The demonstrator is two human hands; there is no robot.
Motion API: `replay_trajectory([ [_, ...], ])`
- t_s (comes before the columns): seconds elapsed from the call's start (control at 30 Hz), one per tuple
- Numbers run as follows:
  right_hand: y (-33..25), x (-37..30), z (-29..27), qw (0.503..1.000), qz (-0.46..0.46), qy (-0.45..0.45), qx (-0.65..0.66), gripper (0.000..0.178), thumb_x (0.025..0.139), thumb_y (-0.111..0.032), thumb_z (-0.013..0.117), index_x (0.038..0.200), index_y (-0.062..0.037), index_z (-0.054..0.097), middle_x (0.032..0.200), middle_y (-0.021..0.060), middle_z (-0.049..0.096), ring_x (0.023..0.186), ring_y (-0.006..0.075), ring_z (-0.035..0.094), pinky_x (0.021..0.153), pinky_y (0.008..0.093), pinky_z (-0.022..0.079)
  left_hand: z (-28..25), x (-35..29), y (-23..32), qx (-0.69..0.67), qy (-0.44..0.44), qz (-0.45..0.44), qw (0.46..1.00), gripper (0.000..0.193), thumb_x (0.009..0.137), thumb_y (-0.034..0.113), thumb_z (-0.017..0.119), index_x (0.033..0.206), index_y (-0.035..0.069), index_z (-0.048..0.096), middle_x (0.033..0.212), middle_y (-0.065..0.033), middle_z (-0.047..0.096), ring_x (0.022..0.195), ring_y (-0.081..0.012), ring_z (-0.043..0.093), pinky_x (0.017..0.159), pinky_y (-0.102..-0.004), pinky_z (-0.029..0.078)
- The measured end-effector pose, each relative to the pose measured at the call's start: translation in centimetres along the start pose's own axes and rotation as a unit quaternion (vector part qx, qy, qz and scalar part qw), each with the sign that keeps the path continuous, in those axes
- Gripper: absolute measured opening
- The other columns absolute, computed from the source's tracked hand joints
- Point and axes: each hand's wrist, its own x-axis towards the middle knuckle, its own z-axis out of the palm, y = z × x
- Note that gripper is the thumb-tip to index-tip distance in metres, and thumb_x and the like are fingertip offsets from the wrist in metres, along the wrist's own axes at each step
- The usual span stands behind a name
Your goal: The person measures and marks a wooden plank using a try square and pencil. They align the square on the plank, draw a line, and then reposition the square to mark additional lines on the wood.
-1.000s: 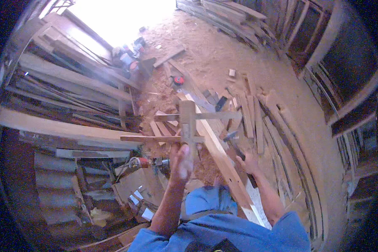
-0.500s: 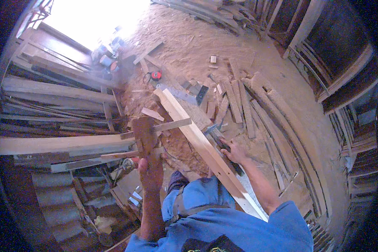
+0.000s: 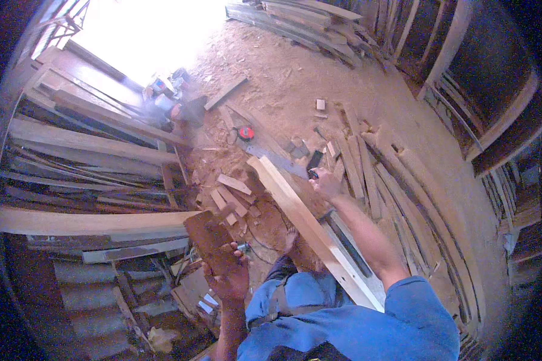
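My left hand [image 3: 230, 278] grips a dark brown wooden block [image 3: 206, 237], fingers wrapped round its lower edge. Beyond the near bench, my right hand [image 3: 326, 183] is closed at the dark end of a flat grey metal blade [image 3: 277, 161]. Its exact grip is partly hidden by the fingers. A pale squared timber beam [image 3: 295, 207] slants between my arms, its near end close to my waist. Alongside the beam, under my right forearm, lies a long dark tool [image 3: 348, 245].
Loose wood offcuts [image 3: 229, 201] lie left of the beam. A red tape measure [image 3: 246, 133] rests beyond it. Long curved boards [image 3: 430, 204] line the right side. Stacked timber [image 3: 90, 141] fills the left, with a wide plank [image 3: 96, 221] jutting toward my left hand.
My right hand has left the long dark tool and reached forward to the metal blade. My left hand still has the block; the thin strip across it is no longer there. The view has shifted.
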Motion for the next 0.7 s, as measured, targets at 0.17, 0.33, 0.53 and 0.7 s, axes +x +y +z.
replay_trajectory([
  [0.17, -1.0, 6.9, 5.8, 0.993, -0.027, -0.035, -0.114, 0.058, 0.087, -0.035, 0.074, 0.137, -0.0122, 0.055, 0.122, 0.0176, 0.066, 0.103, 0.0399, 0.069, 0.085, 0.0508, 0.057, 1.4, 6.2, 1.7, -0.002, -0.104, -0.045, 0.994, 0.071, 0.097, 0.056, 0.055, 0.143, 0.003, 0.046, 0.133, -0.0180, 0.055, 0.102, -0.0267, 0.055, 0.086, -0.0352, 0.047],
  [0.33, -1.8, 8.9, 6.6, 0.953, 0.068, -0.213, -0.204, 0.064, 0.088, -0.054, 0.070, 0.132, -0.0103, 0.057, 0.101, 0.0185, 0.072, 0.092, 0.0403, 0.072, 0.078, 0.0519, 0.058, 5.2, 15.2, 3.7, -0.046, -0.173, -0.098, 0.979, 0.070, 0.097, 0.058, 0.051, 0.144, 0.007, 0.046, 0.129, -0.0174, 0.056, 0.091, -0.0222, 0.051, 0.077, -0.0314, 0.044],
  [0.53, -1.0, 6.8, 2.0, 0.955, 0.092, -0.165, -0.228, 0.067, 0.078, -0.068, 0.072, 0.108, -0.0088, 0.065, 0.095, 0.0169, 0.074, 0.089, 0.0372, 0.072, 0.076, 0.0490, 0.057, 10.3, 27.1, 2.3, -0.158, -0.248, -0.223, 0.929, 0.069, 0.096, 0.060, 0.050, 0.138, 0.006, 0.051, 0.121, -0.0183, 0.057, 0.082, -0.0195, 0.049, 0.071, -0.0302, 0.043],
  [0.7, -2.6, -0.4, -6.3, 0.941, 0.251, -0.093, -0.207, 0.059, 0.083, -0.057, 0.068, 0.116, -0.0077, 0.066, 0.099, 0.0193, 0.073, 0.091, 0.0398, 0.071, 0.079, 0.0512, 0.056, 11.4, 36.5, -2.2, -0.254, -0.214, -0.354, 0.875, 0.069, 0.094, 0.065, 0.051, 0.130, 0.006, 0.057, 0.110, -0.0152, 0.059, 0.078, -0.0180, 0.046, 0.066, -0.0299, 0.041],
])
